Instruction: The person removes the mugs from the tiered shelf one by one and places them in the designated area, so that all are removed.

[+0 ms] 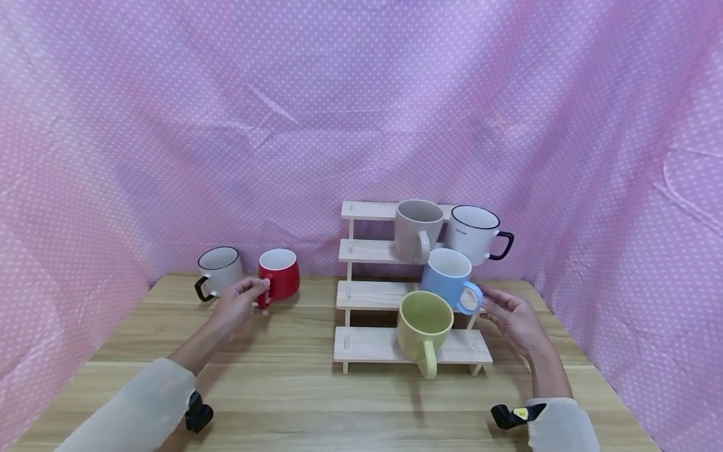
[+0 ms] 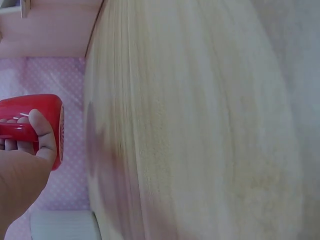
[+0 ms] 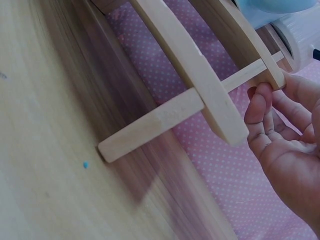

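Note:
My left hand (image 1: 236,309) grips the handle of a red mug (image 1: 286,280) with a white inside. In the left wrist view the red mug (image 2: 50,107) appears raised off the tabletop, its base apart from the wood. My right hand (image 1: 516,321) is at the right side of a stepped wooden rack (image 1: 367,342). In the right wrist view, thumb and fingers of that hand (image 3: 290,150) pinch the end of a step board (image 3: 272,75). Just left of the right fingertips is the handle of a light blue mug (image 1: 440,279), standing on the second step up.
A yellow-green mug (image 1: 411,336) stands on the lowest step. Higher up are a grey mug (image 1: 409,238) and a white, black-handled mug (image 1: 465,238). Another white mug (image 1: 227,279) with a black handle stands on the wooden table (image 1: 271,389), left of the red one. Pink dotted cloth (image 1: 316,125) hangs behind.

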Available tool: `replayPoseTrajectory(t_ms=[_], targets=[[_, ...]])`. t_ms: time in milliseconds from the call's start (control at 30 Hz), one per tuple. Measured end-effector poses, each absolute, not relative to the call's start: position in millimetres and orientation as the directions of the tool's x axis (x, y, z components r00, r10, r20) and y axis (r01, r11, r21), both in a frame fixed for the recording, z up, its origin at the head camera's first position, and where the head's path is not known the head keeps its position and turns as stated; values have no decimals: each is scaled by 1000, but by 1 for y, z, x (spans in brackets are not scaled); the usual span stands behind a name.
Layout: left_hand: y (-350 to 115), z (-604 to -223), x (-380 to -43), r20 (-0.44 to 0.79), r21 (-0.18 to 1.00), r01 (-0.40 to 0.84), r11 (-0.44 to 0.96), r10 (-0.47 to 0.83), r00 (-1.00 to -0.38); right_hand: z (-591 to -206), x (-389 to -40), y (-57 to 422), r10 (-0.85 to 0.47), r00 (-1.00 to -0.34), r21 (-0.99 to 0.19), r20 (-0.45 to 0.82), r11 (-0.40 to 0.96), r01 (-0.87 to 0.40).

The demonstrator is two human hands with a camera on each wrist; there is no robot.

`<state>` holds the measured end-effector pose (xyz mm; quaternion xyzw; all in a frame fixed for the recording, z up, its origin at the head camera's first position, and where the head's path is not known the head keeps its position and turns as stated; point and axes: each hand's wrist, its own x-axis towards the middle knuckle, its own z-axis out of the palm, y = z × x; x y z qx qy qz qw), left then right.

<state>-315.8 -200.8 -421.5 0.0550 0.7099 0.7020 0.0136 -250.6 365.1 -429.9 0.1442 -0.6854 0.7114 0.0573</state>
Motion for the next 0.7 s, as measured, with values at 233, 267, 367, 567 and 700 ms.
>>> replayPoseTrajectory(t_ms=[233, 267, 367, 567, 700], targets=[[-205, -432, -325, 60, 997, 62, 39, 62, -996, -431, -250, 366, -136, -942, -951, 308, -78, -300], [-206, -433, -326, 61, 997, 63, 40, 60, -996, -432, -250, 366, -134, -942, -951, 308, -81, -300], [-209, -436, -330, 68, 996, 72, 53, 64, -996, -432, -250, 365, -129, -946, -954, 299, -74, -291], [-218, -441, -334, 50, 996, 53, 71, 53, -997, -429, -248, 362, -96, -957, -962, 275, -30, -273], [-222, -443, -337, 29, 998, 31, 54, 42, -999, -427, -248, 360, -91, -957, -961, 277, -37, -275]])
